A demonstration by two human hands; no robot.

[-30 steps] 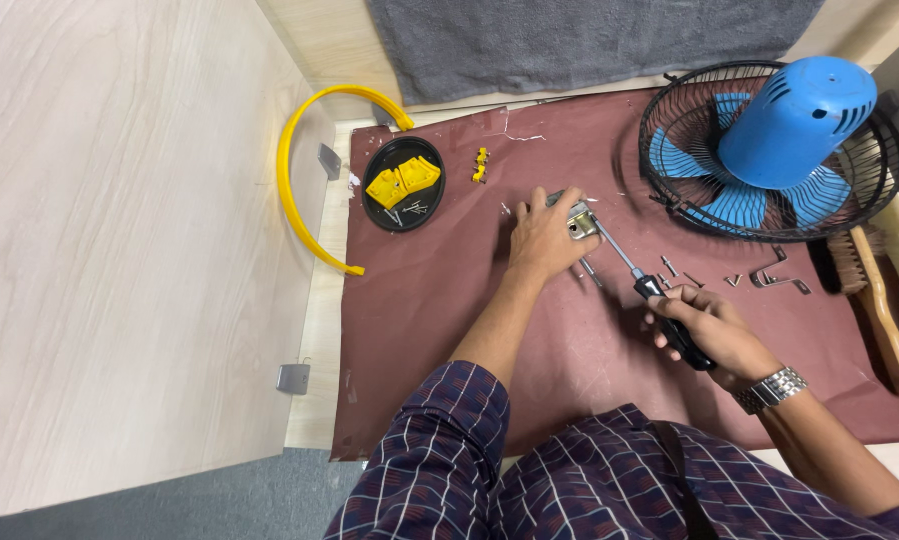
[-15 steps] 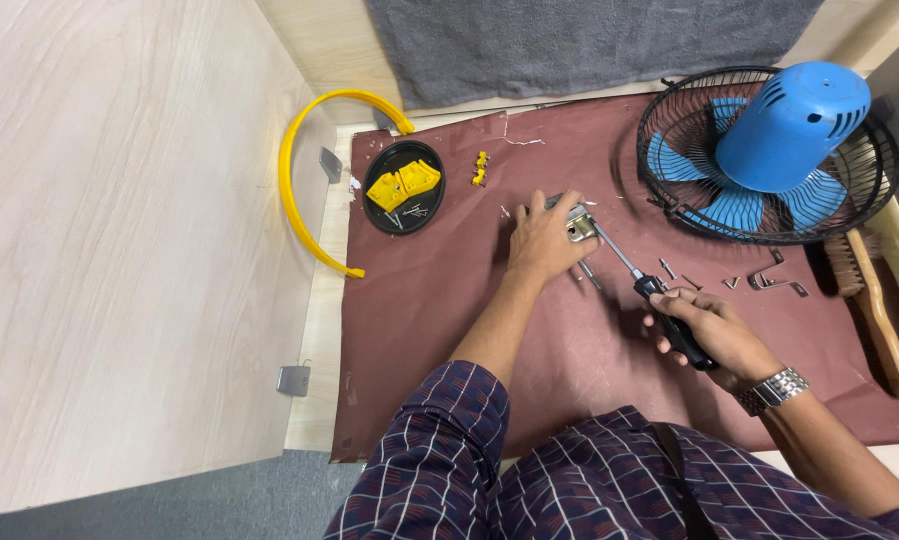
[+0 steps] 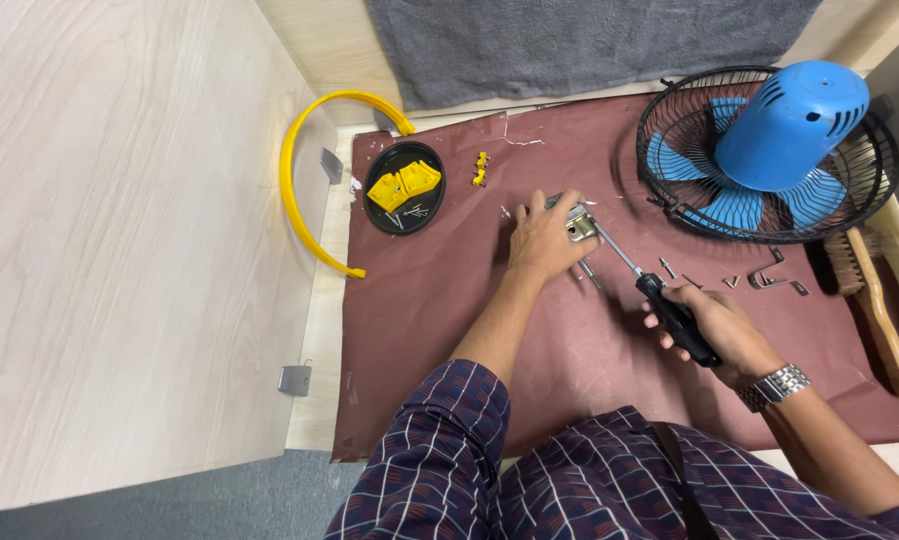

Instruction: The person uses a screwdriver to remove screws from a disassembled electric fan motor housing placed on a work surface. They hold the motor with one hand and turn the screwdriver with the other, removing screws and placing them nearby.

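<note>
The scene is lit brightly and evenly from above; soft shadows are cast beneath the hands (image 3: 544, 238), and focus is kept sharp throughout.
</note>
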